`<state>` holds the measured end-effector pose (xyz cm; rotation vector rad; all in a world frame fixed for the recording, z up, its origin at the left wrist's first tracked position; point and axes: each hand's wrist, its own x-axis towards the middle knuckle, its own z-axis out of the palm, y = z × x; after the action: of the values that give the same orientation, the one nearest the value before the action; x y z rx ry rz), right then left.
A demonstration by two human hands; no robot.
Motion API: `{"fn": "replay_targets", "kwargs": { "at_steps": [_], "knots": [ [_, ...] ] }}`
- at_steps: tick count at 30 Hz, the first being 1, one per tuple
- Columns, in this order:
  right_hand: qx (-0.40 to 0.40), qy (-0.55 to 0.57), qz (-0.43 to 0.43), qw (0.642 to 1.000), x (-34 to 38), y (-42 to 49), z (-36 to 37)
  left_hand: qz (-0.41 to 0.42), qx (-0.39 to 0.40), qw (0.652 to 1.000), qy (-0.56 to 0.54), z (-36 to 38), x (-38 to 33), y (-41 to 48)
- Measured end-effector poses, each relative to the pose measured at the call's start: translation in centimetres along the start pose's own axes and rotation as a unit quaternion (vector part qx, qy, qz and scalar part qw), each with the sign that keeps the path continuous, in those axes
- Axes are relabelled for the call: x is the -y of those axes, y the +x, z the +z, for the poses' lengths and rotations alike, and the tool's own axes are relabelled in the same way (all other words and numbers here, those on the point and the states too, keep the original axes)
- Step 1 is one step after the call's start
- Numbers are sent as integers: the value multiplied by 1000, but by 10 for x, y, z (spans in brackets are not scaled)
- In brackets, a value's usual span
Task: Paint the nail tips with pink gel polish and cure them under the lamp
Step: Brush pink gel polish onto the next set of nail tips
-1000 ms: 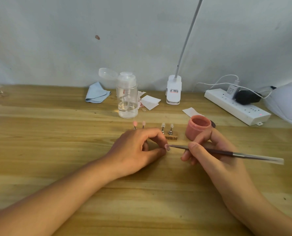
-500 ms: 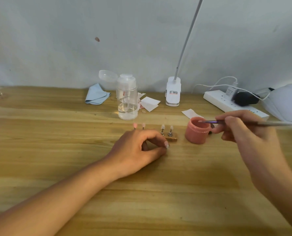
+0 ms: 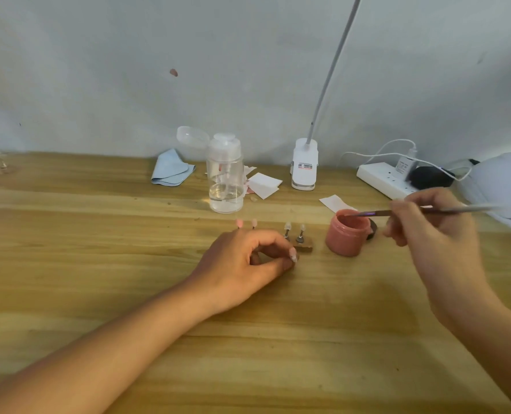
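The right hand [image 3: 427, 231] pinches a thin metal brush [image 3: 378, 213], tip in the round pink jar [image 3: 347, 236]; the left hand [image 3: 242, 270], on the wooden surface [image 3: 99, 249], pinches a pale nail tip [image 3: 293, 255].

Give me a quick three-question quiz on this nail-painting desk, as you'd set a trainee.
1. True or false: the brush has its tip at the mouth of the open pink pot.
2. Which hand holds the brush? A. left B. right C. neither
3. Fill in: of the four nail tips standing in view behind the left hand, ___ look pink.

Key: 1 true; 2 B, the right hand; 3 two.
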<state>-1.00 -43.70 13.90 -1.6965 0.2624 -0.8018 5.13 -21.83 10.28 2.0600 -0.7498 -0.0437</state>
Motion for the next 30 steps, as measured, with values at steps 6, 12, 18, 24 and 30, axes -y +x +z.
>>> {"fn": "replay_targets", "kwargs": {
  "at_steps": [6, 12, 18, 24, 30],
  "knots": [
    [138, 192, 97, 967, 10, -50, 10, 1, 0, 1000, -21, 0, -3, 0],
    [120, 170, 90, 974, 2, -54, 16, -10, -21, 1000, -1, 2, -6, 1],
    [142, 129, 85, 978, 0, -56, 18, -14, -24, 1000, 7, 0, -10, 0],
    [133, 125, 73, 980, -6, -54, 17, -9, -28, 1000, 5, 1, -9, 1],
    [127, 130, 64, 981, -7, -53, 15, -13, -27, 1000, 8, 1, -8, 1]
  ]
}}
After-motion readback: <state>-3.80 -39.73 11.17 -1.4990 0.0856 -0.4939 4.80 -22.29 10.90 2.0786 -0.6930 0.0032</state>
